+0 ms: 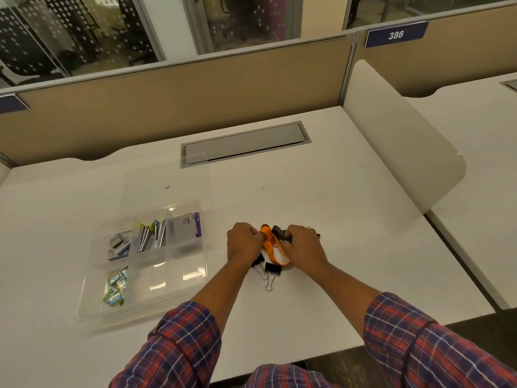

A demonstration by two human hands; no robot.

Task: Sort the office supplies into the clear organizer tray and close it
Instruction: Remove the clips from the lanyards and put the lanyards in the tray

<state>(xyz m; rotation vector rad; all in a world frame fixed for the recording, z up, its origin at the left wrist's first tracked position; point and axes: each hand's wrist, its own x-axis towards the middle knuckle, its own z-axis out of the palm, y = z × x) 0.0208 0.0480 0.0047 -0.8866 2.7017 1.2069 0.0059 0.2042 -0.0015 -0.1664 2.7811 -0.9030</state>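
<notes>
The clear organizer tray (86, 289) lies on the white desk at the left, its lid (156, 177) lying flat behind it. Its compartments hold staple boxes (119, 245), several pens or clips (152, 236), a grey pad (186, 228) and green-yellow packets (114, 288). Right of the tray, my left hand (243, 243) pinches an orange stapler-like tool (272, 245). My right hand (303, 247) grips a black object (279, 233) beside it. Black binder clips (271, 268) lie on the desk just below both hands.
A grey cable hatch (246, 144) sits in the desk behind the lid. A white divider panel (400, 135) stands at the right, and a tan partition (167, 102) runs along the back. The desk's front edge is near my sleeves.
</notes>
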